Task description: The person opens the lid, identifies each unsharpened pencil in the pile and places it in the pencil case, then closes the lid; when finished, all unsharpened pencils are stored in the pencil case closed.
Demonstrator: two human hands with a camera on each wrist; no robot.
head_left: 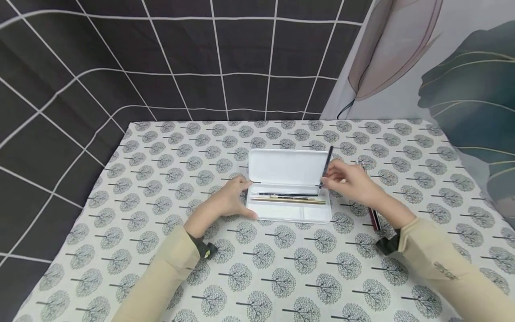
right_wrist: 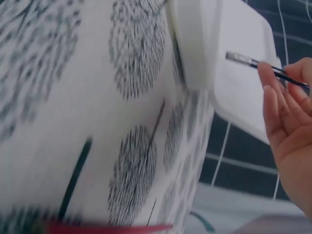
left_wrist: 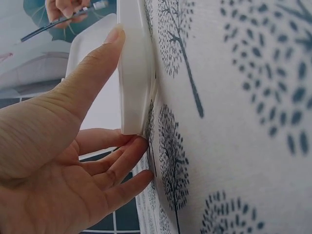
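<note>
A white pencil case (head_left: 277, 216) lies on the table with its lid (head_left: 285, 167) raised at the back. Inside it rest a dark slim stick (head_left: 287, 194) and a gold one (head_left: 287, 201), lying lengthwise. My left hand (head_left: 230, 199) holds the case's left end, thumb at the front edge and fingers round the far corner. At the case's right end, my right hand (head_left: 349, 180) pinches a dark pencil-like stick (head_left: 328, 160), tilted upright. Its silvery end (right_wrist: 239, 57) points down towards the case; whether it is a pencil or a brush, I cannot tell.
Red and black pens (head_left: 375, 219) lie on the tablecloth beneath my right forearm. A tree-print cloth (head_left: 261, 259) covers the table. Behind it hangs a dark curtain (head_left: 241, 49) with white grid lines, and a leaf-patterned one (head_left: 454, 40) hangs at the right.
</note>
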